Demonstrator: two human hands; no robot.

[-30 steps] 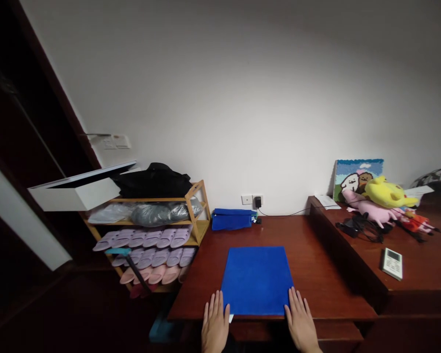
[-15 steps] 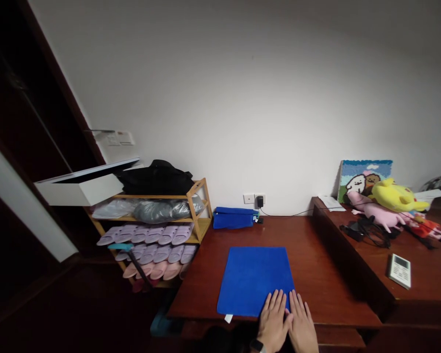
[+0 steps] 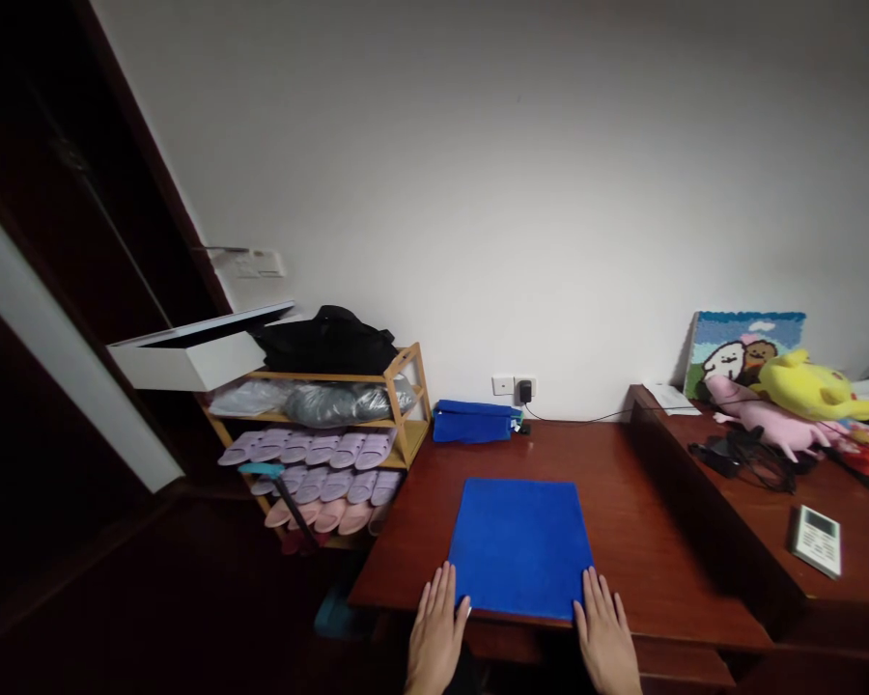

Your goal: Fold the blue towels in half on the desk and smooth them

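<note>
A blue cloth [image 3: 521, 545] lies flat and spread out on the reddish-brown wooden table [image 3: 644, 541], its near edge along the table's front. At its lower left corner rests my left hand [image 3: 436, 627], palm down with fingers stretched out, covering most of a small white tag. My right hand [image 3: 605, 627] is laid flat at the lower right corner, fingers extended and thumb apart. Neither hand grips anything. Further back by the wall sits a folded blue cloth bundle [image 3: 474, 423].
A wooden rack [image 3: 406, 425] with several slippers stands left of the table, topped by a black bag [image 3: 325, 343] and a white box [image 3: 188, 365]. On the raised surface at right are plush toys [image 3: 803, 391], cables [image 3: 745, 458] and a white remote-like device [image 3: 817, 541]. A charger [image 3: 525, 391] is plugged in.
My hands were together at the cloth's lower right corner; the left has moved across to the lower left corner. The view has shifted slightly left.
</note>
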